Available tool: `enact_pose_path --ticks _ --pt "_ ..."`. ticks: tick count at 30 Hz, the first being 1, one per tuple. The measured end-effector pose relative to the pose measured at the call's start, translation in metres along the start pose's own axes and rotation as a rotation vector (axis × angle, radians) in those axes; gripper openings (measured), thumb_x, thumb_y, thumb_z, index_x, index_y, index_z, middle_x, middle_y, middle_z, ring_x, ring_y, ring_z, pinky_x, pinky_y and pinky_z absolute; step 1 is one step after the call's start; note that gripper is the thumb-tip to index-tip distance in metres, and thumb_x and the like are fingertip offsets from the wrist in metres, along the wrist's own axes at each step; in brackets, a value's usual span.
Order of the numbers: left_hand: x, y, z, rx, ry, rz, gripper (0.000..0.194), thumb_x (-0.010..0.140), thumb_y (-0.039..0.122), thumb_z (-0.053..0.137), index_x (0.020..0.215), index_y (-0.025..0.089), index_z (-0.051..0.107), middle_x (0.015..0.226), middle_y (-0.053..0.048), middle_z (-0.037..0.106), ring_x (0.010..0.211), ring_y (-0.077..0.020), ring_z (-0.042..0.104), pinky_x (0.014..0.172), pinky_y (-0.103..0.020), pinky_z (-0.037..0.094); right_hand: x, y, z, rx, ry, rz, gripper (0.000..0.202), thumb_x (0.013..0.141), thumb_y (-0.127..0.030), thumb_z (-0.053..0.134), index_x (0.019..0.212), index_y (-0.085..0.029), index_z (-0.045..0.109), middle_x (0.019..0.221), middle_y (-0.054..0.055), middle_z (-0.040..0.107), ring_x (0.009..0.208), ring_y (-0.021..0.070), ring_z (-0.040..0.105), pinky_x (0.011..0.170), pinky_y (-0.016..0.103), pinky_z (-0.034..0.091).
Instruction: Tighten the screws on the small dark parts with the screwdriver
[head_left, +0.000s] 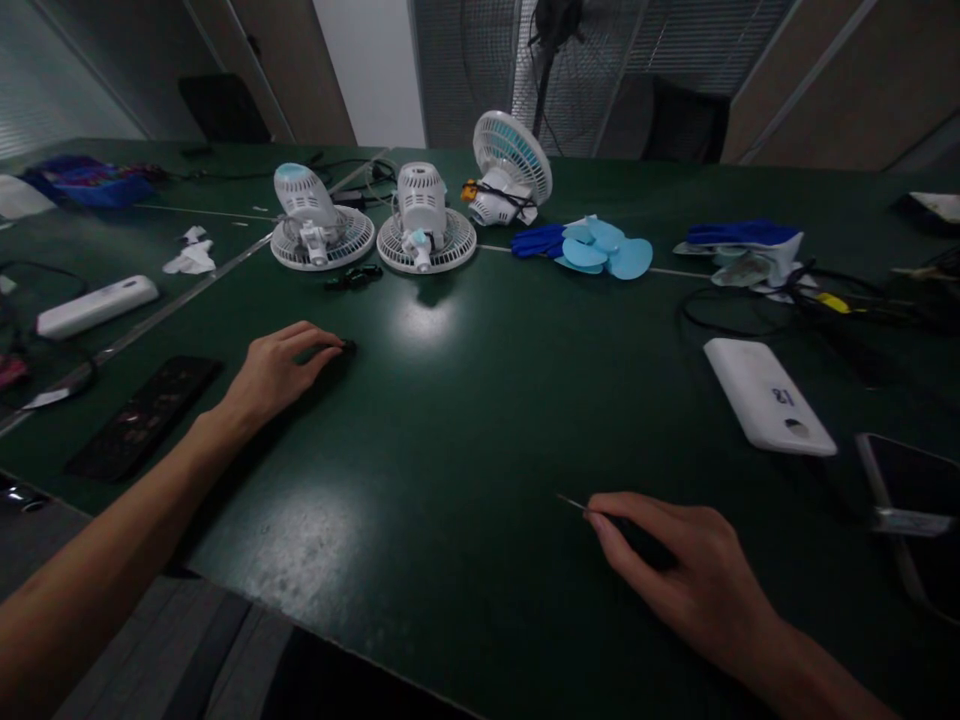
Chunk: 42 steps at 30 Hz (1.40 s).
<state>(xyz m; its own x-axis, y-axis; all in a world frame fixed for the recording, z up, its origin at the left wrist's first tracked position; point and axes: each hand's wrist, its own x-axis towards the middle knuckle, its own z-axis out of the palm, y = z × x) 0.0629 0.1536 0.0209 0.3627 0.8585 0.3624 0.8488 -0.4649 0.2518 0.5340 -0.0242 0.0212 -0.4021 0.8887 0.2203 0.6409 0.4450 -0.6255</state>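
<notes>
My left hand [281,368] reaches over the green table [465,400], its fingertips pinched on a small dark piece [348,347] resting there. Nearer the right, my right hand [686,570] holds a thin screwdriver [571,501], its metal tip pointing left and its dark handle partly hidden by the fingers. Several small black parts [354,277] lie beyond my left hand. Behind them two white fans [311,215] [424,215] rest grille down. A third white fan [512,165] stands tilted at the back.
Blue fan blades [606,248] lie beside a blue glove [536,241]. A white power bank [769,395] and phone [911,480] are at the right. At the left are a black tray [146,415] and white device [97,306]. Cables lie on both sides.
</notes>
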Motion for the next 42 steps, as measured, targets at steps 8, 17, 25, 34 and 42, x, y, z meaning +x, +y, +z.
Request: enact_pose_path --ticks 8,17,25,34,42 --pt "0.0 0.001 0.0 -0.013 -0.011 -0.036 0.031 0.097 0.047 0.058 0.107 0.021 0.071 0.111 -0.008 0.07 0.1 -0.0231 0.067 0.094 -0.035 0.051 0.002 -0.003 -0.002 -0.007 0.015 0.001 0.014 0.101 -0.026 0.055 0.109 -0.025 0.067 0.087 -0.002 0.076 0.068 0.0132 0.073 0.057 0.024 0.056" --pt "0.002 0.059 0.012 -0.311 -0.207 -0.041 0.035 0.093 0.047 0.066 0.116 0.02 0.07 0.108 -0.008 0.07 0.089 -0.0198 0.065 0.081 -0.032 0.053 0.003 -0.002 0.0 -0.027 -0.017 0.015 0.016 0.102 -0.028 0.053 0.112 -0.026 0.065 0.088 -0.003 0.075 0.068 0.012 0.072 0.062 0.025 0.055" --pt "-0.017 0.201 0.045 -0.689 -0.501 0.342 0.014 0.091 0.024 0.068 0.103 0.017 0.068 0.097 -0.005 0.067 0.092 -0.0175 0.061 0.089 -0.033 0.045 -0.002 0.001 0.001 -0.056 -0.123 -0.017 0.008 0.1 -0.026 0.056 0.105 -0.023 0.062 0.072 -0.006 0.066 0.057 0.0092 0.063 0.056 0.024 0.044" --pt "-0.019 0.219 0.054 -0.692 -0.523 0.402 0.013 0.09 0.022 0.068 0.102 0.018 0.066 0.095 -0.004 0.065 0.089 -0.0177 0.058 0.084 -0.034 0.039 0.0 -0.003 0.001 -0.045 -0.149 -0.087 0.007 0.097 -0.02 0.056 0.102 -0.023 0.061 0.076 -0.005 0.067 0.058 0.009 0.062 0.056 0.026 0.04" --pt "-0.024 0.22 0.052 -0.63 -0.483 0.437 0.016 0.093 0.027 0.064 0.106 0.018 0.063 0.098 -0.007 0.064 0.091 -0.0206 0.057 0.085 -0.035 0.041 0.003 -0.005 0.005 -0.077 -0.152 -0.114 0.009 0.097 -0.018 0.056 0.101 -0.022 0.062 0.077 -0.004 0.068 0.06 0.0097 0.063 0.057 0.026 0.041"
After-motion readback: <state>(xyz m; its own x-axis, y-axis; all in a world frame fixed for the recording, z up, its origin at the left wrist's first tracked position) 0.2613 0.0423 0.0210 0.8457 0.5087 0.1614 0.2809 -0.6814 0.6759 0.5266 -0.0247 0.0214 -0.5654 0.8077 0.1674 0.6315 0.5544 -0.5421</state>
